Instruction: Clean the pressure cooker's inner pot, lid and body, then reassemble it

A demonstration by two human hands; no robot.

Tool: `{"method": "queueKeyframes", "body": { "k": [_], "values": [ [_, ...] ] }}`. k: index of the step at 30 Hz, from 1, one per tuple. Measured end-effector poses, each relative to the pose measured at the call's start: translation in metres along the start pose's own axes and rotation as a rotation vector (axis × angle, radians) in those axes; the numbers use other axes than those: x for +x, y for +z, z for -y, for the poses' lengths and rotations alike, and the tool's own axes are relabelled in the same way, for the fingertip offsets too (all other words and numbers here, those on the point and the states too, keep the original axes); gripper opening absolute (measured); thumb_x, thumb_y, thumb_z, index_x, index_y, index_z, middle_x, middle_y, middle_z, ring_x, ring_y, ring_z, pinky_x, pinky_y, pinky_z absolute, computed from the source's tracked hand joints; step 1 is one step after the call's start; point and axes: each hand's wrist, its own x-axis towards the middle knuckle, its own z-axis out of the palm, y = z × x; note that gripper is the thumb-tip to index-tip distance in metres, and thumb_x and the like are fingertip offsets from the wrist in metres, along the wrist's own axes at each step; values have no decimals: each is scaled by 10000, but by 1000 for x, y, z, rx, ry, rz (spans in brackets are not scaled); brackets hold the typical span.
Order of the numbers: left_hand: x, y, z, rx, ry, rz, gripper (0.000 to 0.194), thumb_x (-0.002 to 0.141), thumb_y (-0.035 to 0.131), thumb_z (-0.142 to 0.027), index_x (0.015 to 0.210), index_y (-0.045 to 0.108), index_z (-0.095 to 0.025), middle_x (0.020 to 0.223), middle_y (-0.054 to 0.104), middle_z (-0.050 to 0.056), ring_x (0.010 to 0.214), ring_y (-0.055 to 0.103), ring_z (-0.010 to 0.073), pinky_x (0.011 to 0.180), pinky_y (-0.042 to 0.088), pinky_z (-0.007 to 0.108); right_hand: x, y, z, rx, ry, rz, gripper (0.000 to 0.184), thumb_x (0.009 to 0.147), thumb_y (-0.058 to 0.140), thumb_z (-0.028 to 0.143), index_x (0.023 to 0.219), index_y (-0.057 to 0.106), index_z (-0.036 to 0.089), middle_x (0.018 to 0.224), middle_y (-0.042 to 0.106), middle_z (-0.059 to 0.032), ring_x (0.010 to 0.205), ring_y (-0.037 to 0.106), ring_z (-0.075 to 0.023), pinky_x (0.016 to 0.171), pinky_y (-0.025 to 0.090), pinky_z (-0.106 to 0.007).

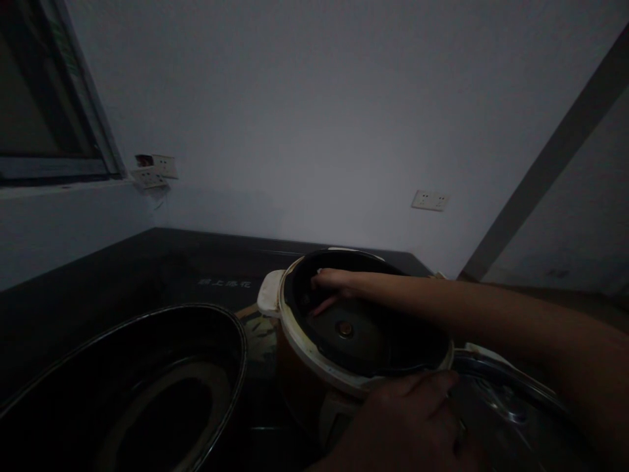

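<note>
A round electric pressure cooker (pixel 314 357) with a pale rim and a white side handle stands on the dark counter, its top uncovered. Inside its dark well a small round metal knob (pixel 345 329) shows at the centre of the bottom. My right hand (pixel 331 285) reaches in from the right, near the left inner wall, fingers bent and apart; nothing is visible in it. At the cooker's near right edge, my left hand (pixel 407 419) lies with fingers curled against the rim. Dim light hides some of its fingers.
A large dark pot (pixel 240 354) stands open on the left, close beside the cooker. To the right lies a round metal lid (pixel 511 400), partly under my right forearm. Behind the counter (pixel 196 252) rise a white wall with sockets (pixel 429 200) and a window at left.
</note>
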Motion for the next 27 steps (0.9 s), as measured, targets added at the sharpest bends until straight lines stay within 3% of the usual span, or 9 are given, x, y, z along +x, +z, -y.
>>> {"method": "queueKeyframes", "body": {
  "k": [5, 9, 15, 21, 27],
  "values": [
    [-3, -3, -2, 27, 28, -75, 247, 925, 454, -175, 828, 680, -143, 937, 742, 34, 1077, 620, 178, 877, 514, 271, -3, -31, -7, -115, 60, -83, 167, 821, 382, 60, 886, 508, 148, 658, 610, -44, 573, 640, -170, 549, 574, -315],
    [-6, -8, 0, 54, 87, -55, 214, 905, 486, -163, 807, 675, -138, 941, 734, 48, 1128, 594, 210, 922, 491, 302, -12, -46, -11, -230, 61, -134, 174, 836, 360, 60, 819, 513, 139, 636, 590, -42, 546, 606, -147, 534, 552, -296],
    [-6, -7, 1, 69, 82, -25, 210, 909, 489, -169, 824, 678, -132, 934, 737, 47, 1135, 592, 217, 916, 498, 320, -12, -25, 3, -457, -143, -151, 184, 831, 402, 57, 724, 511, 160, 594, 520, 19, 520, 499, -107, 532, 465, -237],
    [-3, -5, 2, 74, 119, 15, 172, 878, 547, -204, 791, 683, -145, 873, 742, 36, 1098, 620, 219, 885, 528, 310, -35, 9, 25, -735, -377, 7, 259, 776, 528, 44, 550, 477, 160, 545, 482, 38, 559, 440, -95, 596, 380, -230],
    [-7, 13, 3, 82, 40, -125, 255, 909, 479, -227, 781, 684, -145, 914, 754, 46, 1004, 672, 175, 789, 576, 267, -99, 7, 23, -977, -561, 296, 301, 798, 496, 72, 529, 414, 178, 489, 360, 75, 477, 352, -71, 513, 299, -227]
  ]
}}
